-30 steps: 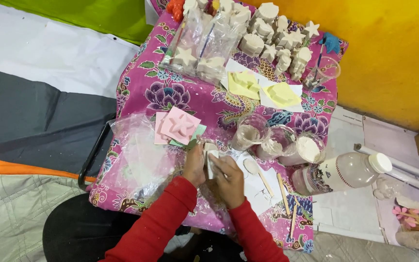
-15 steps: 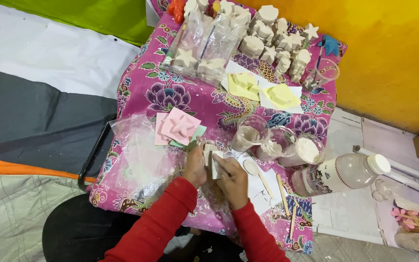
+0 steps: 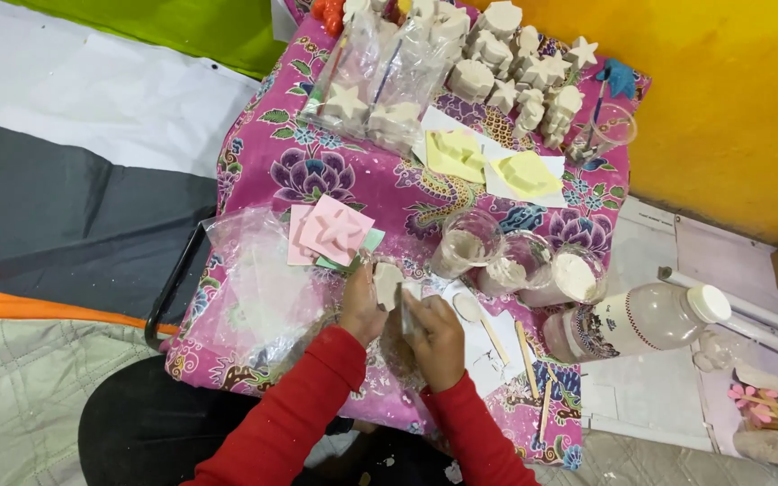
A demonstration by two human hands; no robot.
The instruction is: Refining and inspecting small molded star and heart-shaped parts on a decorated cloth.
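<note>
Floral cloth [image 3: 317,171]: cups [image 3: 515,263] beside hands [image 3: 402,310].

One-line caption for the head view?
Left hand holds a white figure beside the right hand, over a floral-clothed table.

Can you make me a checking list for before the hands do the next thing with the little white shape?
1. White shape held firmly: ok, the left hand grips it from the side.
2. Right hand close to help: ok, it is right beside the shape.
3. What the right hand holds: cannot tell, its fingers hide it.
4. Clear cups of white stuff upright: ok, all three stand apart from the hands.
5. Bottle out of the way: ok, it lies on its side to the right.
6. Pink moulds safe: ok, stacked beyond the left hand, untouched.
</note>
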